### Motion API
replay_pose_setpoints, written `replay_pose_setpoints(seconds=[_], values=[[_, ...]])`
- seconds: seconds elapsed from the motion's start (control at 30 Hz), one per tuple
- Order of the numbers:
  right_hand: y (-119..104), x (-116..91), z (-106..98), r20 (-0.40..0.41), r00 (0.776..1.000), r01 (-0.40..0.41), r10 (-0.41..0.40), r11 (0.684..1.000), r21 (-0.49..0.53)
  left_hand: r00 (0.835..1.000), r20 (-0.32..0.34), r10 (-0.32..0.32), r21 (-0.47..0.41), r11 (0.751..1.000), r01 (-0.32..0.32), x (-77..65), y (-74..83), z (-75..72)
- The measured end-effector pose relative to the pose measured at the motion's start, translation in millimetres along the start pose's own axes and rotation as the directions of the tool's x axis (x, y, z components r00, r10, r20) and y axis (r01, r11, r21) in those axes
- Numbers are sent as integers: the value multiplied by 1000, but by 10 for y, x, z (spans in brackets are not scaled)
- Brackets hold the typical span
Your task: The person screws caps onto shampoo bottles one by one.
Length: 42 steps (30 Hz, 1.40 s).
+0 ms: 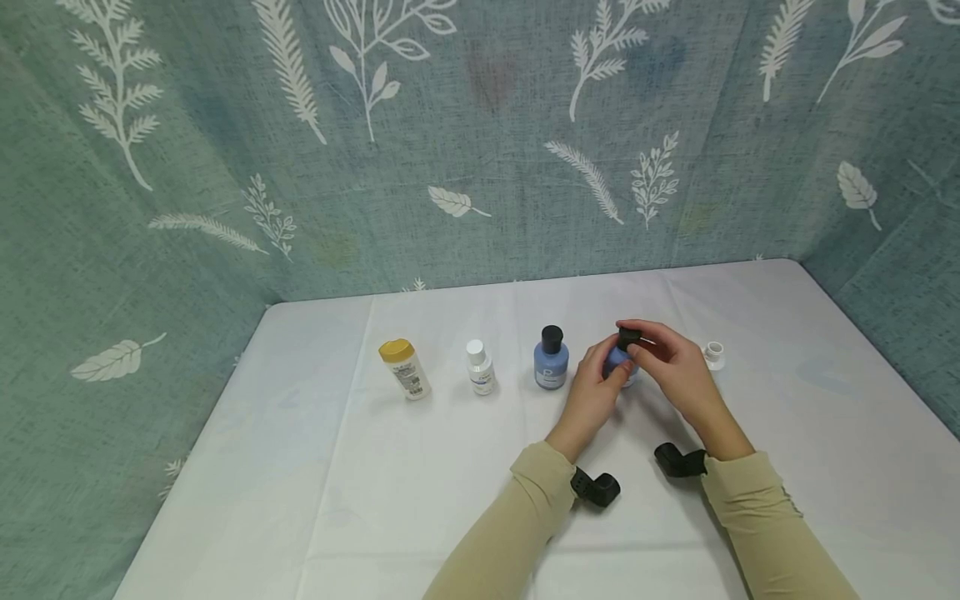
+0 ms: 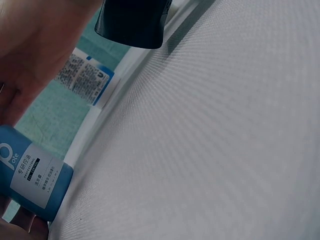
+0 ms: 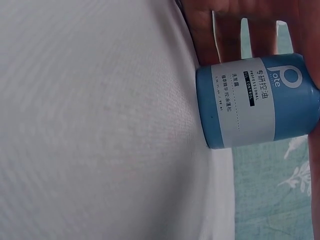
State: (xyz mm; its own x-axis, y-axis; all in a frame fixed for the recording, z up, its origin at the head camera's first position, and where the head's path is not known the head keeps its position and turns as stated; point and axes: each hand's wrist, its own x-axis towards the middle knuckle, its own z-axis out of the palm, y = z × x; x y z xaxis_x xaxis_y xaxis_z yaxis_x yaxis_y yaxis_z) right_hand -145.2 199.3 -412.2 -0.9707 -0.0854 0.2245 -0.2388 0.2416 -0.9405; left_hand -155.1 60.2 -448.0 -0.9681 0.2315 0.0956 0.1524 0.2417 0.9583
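A small blue bottle with a black cap stands upright on the white-covered table, partly hidden by both hands. My left hand grips its body from the left. Fingers and thumb of my right hand pinch the black cap from the right. In the right wrist view the blue bottle shows a pale label with "Pote" lettering, its base at the cloth. The same bottle appears at the lower left of the left wrist view. Just left of the hands stands a matching blue bottle, black-capped.
Further left stand a white bottle with a white cap and a white bottle with a yellow cap. Beyond the right hand sits a white object, partly hidden. A leaf-patterned green curtain hangs behind the table.
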Motion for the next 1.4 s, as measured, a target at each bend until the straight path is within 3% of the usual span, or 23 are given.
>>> replay_pose_setpoints(seconds=[0.2,0.43,0.67,0.87,1.0,1.2,1.4], values=[[-68,-11,17,-38,998,-41,40,999,-30,1000,-9,5,0,1000,-5,2,1,0],[-280,-48,62,-69,998,0,-6,996,-94,1000,-7,4,16,1000,-4,2,8,0],[-126,-7,35,-47,997,60,-65,994,-97,1000,-5,-8,11,1000,8,-3,14,-4],[-9,4,-4,-11,1000,-9,8,997,-71,1000,-1,-22,-3,1000,22,-14,20,-11],[-7,-5,-20,-7,999,-37,37,998,-56,1000,4,-30,-11,1000,30,-16,23,-10],[-26,-1,-9,-23,1000,12,-13,999,-33,1000,-2,-14,-3,1000,14,-6,13,-3],[-205,-32,25,-46,998,42,-45,997,-60,1000,-5,-13,-1,1000,13,-5,14,-1]])
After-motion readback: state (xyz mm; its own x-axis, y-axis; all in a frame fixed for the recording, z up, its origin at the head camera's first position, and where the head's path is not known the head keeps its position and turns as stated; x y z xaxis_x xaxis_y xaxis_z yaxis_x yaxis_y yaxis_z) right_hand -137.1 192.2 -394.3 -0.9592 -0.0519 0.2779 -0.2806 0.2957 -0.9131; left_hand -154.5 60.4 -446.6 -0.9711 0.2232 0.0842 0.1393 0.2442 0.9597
